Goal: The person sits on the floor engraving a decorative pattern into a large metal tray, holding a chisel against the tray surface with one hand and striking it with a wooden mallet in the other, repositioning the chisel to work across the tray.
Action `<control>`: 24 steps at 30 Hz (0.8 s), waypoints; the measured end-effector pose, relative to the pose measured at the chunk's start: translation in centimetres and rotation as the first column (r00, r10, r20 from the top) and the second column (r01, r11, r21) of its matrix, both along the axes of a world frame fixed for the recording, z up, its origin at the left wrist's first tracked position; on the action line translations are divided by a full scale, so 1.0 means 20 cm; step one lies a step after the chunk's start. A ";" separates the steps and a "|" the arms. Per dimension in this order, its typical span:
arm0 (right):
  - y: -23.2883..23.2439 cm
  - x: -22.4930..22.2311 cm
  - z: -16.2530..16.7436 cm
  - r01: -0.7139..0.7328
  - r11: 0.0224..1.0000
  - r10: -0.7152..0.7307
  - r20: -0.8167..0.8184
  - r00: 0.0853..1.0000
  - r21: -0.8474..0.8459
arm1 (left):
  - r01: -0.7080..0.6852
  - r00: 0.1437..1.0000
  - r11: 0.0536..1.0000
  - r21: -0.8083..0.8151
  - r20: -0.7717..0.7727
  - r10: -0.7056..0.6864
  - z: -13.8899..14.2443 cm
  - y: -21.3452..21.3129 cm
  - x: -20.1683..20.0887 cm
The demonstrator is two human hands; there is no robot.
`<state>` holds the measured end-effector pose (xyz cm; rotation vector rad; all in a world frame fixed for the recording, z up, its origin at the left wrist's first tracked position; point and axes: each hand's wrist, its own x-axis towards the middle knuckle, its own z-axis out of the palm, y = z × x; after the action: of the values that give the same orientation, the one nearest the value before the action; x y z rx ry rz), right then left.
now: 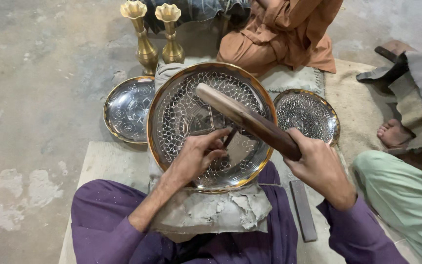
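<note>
A large round metal tray (172, 105) with a gold rim and engraved net pattern rests tilted on a cloth-covered block in front of me. My left hand (199, 154) lies on the tray and pinches a small dark chisel (229, 138) against its engraved centre. My right hand (318, 166) grips the dark handle of a wooden mallet (242, 117), whose pale head hangs above the tray's upper middle.
A smaller engraved plate (128, 108) lies to the left and another (308, 115) to the right. Two brass vases (146, 49) (172, 46) stand behind. A person in orange (279, 34) sits opposite; another person's foot (394, 133) and green clothing are at right. A flat dark bar (303, 210) lies by my knee.
</note>
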<state>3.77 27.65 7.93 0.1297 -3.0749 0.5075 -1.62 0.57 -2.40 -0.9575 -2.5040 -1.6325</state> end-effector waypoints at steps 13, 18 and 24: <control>0.11 0.29 -0.46 0.094 0.971 -0.148 -0.245 0.958 -0.221 | 0.194 0.963 0.966 -0.169 -0.153 -0.220 0.14 -0.03 -0.01; 0.12 0.33 -0.56 0.114 0.917 -0.148 -0.062 0.987 -0.381 | 0.181 0.964 0.951 -0.252 -0.148 -0.222 0.15 -0.02 -0.01; 0.07 0.37 -0.73 0.070 0.548 -0.366 -0.163 0.916 -0.834 | 0.205 0.965 0.907 -0.368 -0.081 -0.251 0.18 0.00 -0.02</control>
<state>11.10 28.98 -6.57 -0.1867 -2.1744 1.6273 -2.04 0.50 1.22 -1.3893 -2.7390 -1.1242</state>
